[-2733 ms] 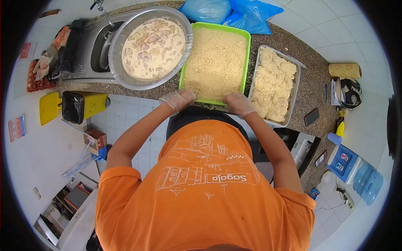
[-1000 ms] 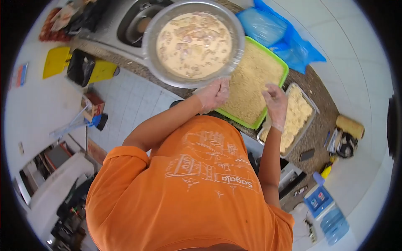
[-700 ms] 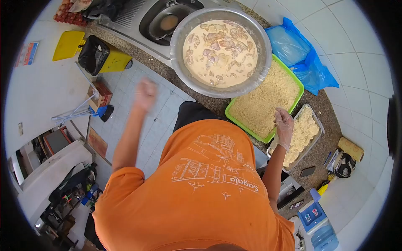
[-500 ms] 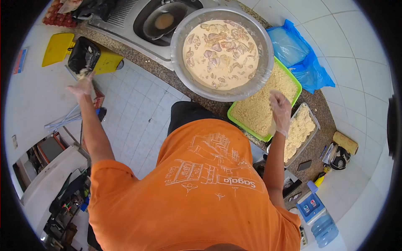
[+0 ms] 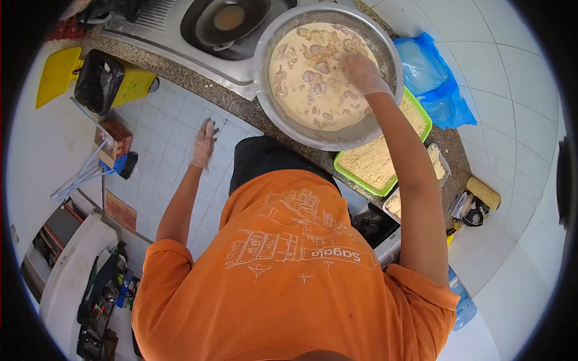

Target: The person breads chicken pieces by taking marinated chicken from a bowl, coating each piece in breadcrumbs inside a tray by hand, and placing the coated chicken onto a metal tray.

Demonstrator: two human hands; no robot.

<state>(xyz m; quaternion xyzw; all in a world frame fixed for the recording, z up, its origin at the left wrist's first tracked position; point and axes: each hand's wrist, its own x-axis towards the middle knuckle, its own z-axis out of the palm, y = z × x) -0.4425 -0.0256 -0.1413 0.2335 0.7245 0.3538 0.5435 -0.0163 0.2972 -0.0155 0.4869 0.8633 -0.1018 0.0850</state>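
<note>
My right hand (image 5: 361, 71), in a clear plastic glove, is inside the large metal basin (image 5: 272, 123), at the surface of the creamy batter with chicken pieces (image 5: 313, 81). Its fingers are bunched and point down; their tips are hidden, so I cannot make out what they hold. My left hand (image 5: 205, 143), also gloved, hangs over the tiled floor away from the counter. Its fingers are stretched out with nothing in them, and bits stick to the fingertips. Beside the basin, partly under my right forearm, lies a green tray (image 5: 359, 182) of pale crumbs (image 5: 370, 161).
A sink (image 5: 194, 30) with a dark pan (image 5: 241, 27) adjoins the basin. Blue plastic bags (image 5: 430, 75) lie by the wall. A clear container of crumbs (image 5: 444, 167) sits past the tray. On the floor stand a yellow bin (image 5: 137, 84) and a cardboard box (image 5: 117, 139).
My left hand has moved right, away from the bin, where pale bits were at its fingers. My right hand has gone from over the crumb tray into the basin.
</note>
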